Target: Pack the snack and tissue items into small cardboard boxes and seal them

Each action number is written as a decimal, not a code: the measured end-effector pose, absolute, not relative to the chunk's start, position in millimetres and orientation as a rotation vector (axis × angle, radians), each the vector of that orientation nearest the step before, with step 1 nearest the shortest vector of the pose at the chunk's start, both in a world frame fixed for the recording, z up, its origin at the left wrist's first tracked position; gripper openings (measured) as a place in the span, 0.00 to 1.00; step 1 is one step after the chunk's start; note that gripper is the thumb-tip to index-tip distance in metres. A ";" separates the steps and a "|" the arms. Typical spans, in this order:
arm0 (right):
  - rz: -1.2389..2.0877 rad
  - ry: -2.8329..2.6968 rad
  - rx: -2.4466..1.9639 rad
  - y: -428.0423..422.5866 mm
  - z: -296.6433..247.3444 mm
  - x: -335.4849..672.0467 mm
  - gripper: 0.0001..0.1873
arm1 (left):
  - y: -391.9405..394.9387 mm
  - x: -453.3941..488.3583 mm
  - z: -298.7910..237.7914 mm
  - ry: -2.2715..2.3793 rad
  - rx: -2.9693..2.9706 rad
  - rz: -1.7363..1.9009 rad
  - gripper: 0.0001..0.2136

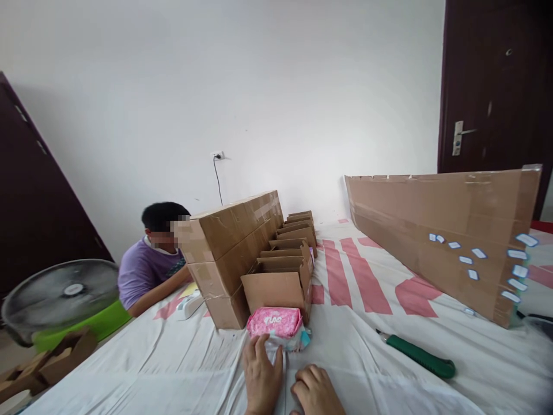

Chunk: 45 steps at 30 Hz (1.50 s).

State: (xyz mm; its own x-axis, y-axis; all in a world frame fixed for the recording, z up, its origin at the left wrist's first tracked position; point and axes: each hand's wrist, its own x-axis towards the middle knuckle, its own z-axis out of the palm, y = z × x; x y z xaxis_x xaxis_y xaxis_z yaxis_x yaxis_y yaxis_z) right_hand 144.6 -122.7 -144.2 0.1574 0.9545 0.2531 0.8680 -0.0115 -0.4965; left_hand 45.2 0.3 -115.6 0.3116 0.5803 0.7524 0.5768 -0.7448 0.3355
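Note:
A pink soft plastic pack (275,321) with white lettering lies on top of a white and light-blue pack (298,341), in front of an open cardboard box. My left hand (262,372) is at the near edge of these packs, its fingers stretched forward and its thumb apart. Whether its fingertips touch the packaging I cannot tell. To its right, my right hand (316,389) rests on the white cloth (354,369) with fingers loosely bent and nothing visible in them. A green utility knife (421,356) lies farther right, its blade end pointing away to the left.
Open cardboard boxes (276,288) stand in a row beside a wall of stacked closed boxes (228,236). A long cardboard panel (432,219) with small blue-edged labels stands at right. Beyond the stack at left are a person (147,271) in a purple shirt and a fan (64,294).

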 end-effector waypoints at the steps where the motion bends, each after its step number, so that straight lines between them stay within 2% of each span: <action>1: 0.196 -1.728 -1.888 -123.2 -144.0 144.5 0.17 | 0.5 44.6 -116.0 1.027 2.536 1.390 0.09; 5: 0.181 -1.748 -1.877 -126.7 -140.6 144.9 0.18 | -2.1 44.8 -115.2 0.821 2.501 1.163 0.03; 45: 0.271 -1.768 -1.962 -134.2 -118.7 140.8 0.17 | 3.8 44.4 -117.0 0.795 2.358 1.113 0.05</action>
State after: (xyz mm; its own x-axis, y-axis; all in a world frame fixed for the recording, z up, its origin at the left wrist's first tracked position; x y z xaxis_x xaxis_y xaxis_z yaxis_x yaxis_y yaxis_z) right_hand 140.8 -134.2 -118.7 0.1450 0.9749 0.1691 0.8794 -0.0487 -0.4735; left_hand 44.4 3.8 -117.0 0.5179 0.6481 0.5583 0.3184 -0.7518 0.5774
